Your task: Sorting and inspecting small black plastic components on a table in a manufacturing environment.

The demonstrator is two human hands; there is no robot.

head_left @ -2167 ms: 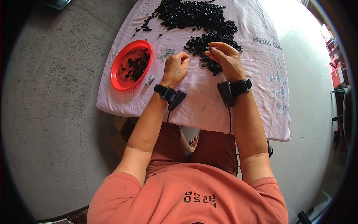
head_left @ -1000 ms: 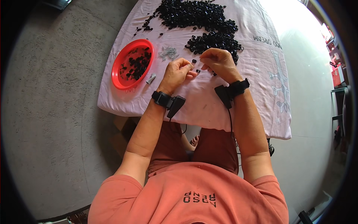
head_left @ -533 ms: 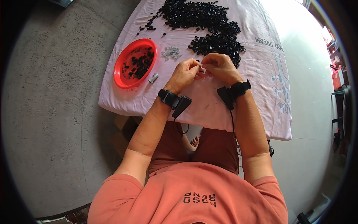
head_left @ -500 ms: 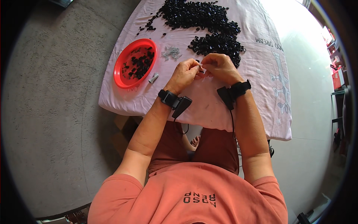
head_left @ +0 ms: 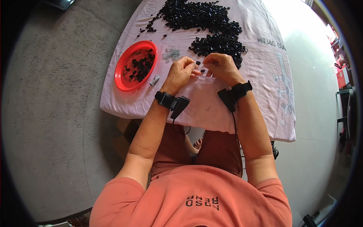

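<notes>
Hands (head_left: 179, 74) drawn apart, grip unclear, bare pink cloth (head_left: 206, 96) between them and near edge (head_left: 206, 125)

The pink-covered table (head_left: 264, 98) stood on a grey floor (head_left: 56, 106), which looked rough at the table's left and smoother at its right. Strong light whitened the floor beside the table's far right; farther right were blurred red objects (head_left: 342, 78).

The black pieces (head_left: 196, 17) look like glossy plastic, the pink cover (head_left: 204, 109) creased matt cloth, the red basin (head_left: 126, 87) smooth shiny plastic, and the grey floor (head_left: 56, 94) rough matt concrete.
</notes>
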